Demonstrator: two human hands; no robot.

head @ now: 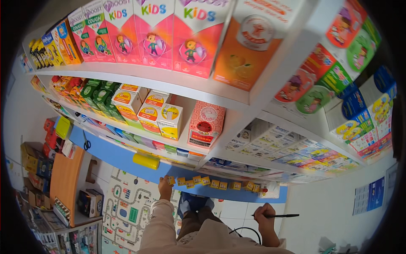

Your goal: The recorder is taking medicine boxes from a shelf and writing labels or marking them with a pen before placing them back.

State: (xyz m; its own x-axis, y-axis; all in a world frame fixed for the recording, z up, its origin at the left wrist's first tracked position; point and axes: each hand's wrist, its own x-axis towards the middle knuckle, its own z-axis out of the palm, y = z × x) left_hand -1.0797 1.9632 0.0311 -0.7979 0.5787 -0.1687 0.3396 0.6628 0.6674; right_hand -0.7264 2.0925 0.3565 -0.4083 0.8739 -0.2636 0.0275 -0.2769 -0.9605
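My left hand (165,188) has its fingers on a small yellow box (171,180) at the left end of a staggered row. Several more small yellow boxes (206,181) run to the right along a narrow blue counter (120,160). In my right hand (265,214) is a slim black pen (287,216), held off to the right below the counter. At the row's right end sits a clear plastic bag (272,190) with a small red thing beside it.
White shelving (222,92) packed with medicine cartons (155,35) rises over the counter. A yellow cylinder (146,161) and dark-handled scissors (86,141) lie on the counter further left. A wooden desk top (65,181) stands at left, beside a road-patterned play mat (127,216).
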